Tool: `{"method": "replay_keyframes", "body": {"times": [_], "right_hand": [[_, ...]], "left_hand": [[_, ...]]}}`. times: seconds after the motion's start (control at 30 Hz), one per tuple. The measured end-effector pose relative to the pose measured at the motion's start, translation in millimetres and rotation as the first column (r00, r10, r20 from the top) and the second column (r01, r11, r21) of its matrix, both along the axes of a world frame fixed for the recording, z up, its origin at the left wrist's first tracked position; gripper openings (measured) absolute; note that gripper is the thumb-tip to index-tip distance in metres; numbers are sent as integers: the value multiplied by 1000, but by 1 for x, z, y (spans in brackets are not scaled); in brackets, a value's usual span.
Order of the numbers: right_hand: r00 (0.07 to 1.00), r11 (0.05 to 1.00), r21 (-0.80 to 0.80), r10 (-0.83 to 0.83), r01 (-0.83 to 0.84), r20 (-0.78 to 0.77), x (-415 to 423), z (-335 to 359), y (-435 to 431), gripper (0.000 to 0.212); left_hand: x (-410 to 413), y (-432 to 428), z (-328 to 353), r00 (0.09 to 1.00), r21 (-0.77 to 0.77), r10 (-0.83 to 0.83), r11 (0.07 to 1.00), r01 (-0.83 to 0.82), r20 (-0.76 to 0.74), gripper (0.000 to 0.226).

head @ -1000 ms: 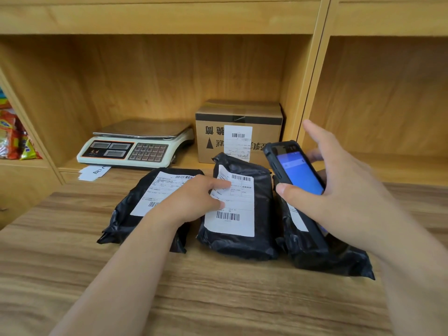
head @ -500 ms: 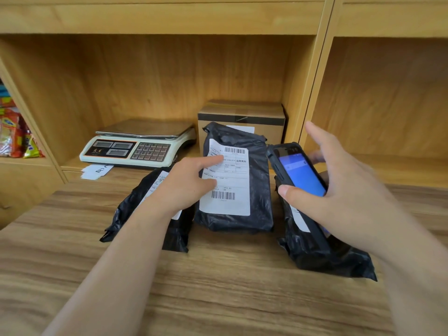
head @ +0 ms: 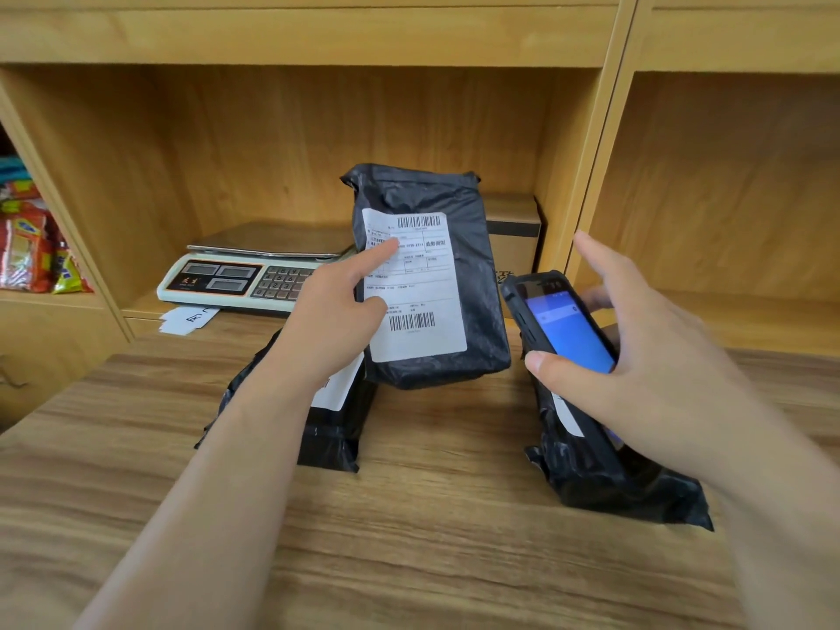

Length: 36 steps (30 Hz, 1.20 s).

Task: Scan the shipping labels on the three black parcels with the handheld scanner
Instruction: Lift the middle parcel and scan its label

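Note:
My left hand [head: 334,320] grips the middle black parcel [head: 472,284] by its left edge and holds it upright above the wooden table, its white shipping label [head: 422,284] with two barcodes facing me. My right hand [head: 645,361] holds the handheld scanner [head: 563,325], a black device with a lit blue screen, just right of that parcel. The left black parcel [head: 327,429] lies flat on the table under my left wrist, its label mostly hidden. The right black parcel [head: 604,470] lies under my right hand, with only a strip of label showing.
The wooden table [head: 409,516] fronts a wooden shelf unit. In the shelf stand a white electronic scale [head: 245,275] and a cardboard box [head: 513,238] behind the raised parcel. A paper slip [head: 188,318] lies by the scale. Colourful snack packets [head: 32,252] fill the far-left shelf.
My left hand has lifted the middle parcel off the table and tipped it upright, so its label faces me. My right hand with the scanner has stayed almost still.

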State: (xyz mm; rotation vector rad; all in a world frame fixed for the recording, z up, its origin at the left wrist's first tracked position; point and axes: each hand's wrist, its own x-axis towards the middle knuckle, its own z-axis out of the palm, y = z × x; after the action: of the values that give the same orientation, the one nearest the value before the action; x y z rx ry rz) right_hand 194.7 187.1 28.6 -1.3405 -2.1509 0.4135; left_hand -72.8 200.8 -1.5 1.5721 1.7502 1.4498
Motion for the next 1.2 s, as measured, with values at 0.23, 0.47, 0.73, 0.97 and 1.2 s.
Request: {"method": "replay_keyframes", "body": {"times": [0.23, 0.47, 0.73, 0.97, 1.2], "right_hand": [[1000, 1000, -3, 28, -28, 9, -1, -1, -1, 105], [997, 997, -5, 81, -81, 8, -7, -3, -6, 105], [995, 995, -11, 95, -95, 42, -16, -3, -13, 102], [991, 995, -33, 102, -99, 84, -25, -6, -17, 104], [989, 993, -62, 109, -103, 103, -31, -8, -20, 105]], "left_hand": [[1, -6, 8, 999, 56, 19, 998, -17, -31, 72], [3, -10, 13, 999, 94, 28, 995, -26, -21, 79], [8, -14, 17, 999, 124, 39, 992, -37, -20, 80], [9, -16, 20, 997, 175, 21, 984, -6, -79, 84], [11, -16, 20, 977, 232, 103, 971, -58, -188, 83]]}}
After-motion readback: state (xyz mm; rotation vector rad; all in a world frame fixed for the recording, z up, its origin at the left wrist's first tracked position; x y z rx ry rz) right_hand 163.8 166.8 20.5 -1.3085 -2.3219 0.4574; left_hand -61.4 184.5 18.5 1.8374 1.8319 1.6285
